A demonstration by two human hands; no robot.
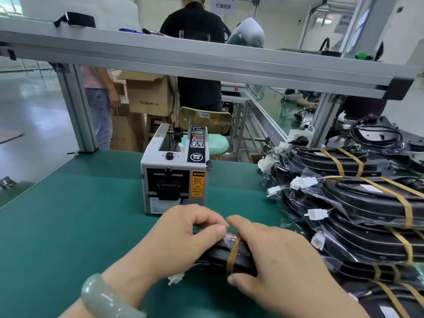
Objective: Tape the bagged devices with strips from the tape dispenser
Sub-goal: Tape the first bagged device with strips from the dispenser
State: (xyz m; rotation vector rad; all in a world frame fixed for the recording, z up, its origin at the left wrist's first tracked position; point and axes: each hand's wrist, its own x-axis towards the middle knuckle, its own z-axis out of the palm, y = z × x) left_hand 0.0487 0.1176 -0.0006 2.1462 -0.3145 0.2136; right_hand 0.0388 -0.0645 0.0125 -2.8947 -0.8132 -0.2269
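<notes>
Smoothing a brown tape strip (pixel 234 252) round the bagged device (pixel 216 255) on the worktop (pixel 80 226) just before us, our left hand (pixel 179 237) pinching the bag and our right hand (pixel 277 260) clasping the device over the strip, we judge the next move is fetching a second strip from the tape dispenser (pixel 174 173) beyond.

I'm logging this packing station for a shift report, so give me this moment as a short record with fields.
item in work: bagged device, lying on the green mat in front of the tape dispenser
tape: one brown tape strip wrapped across it
left hand: pinches the bag at the strip's far end
right hand: holds the device, thumb at the strip's near end
finished pile: stack of taped bagged devices on the right
worn: bangle on the left wrist
</notes>
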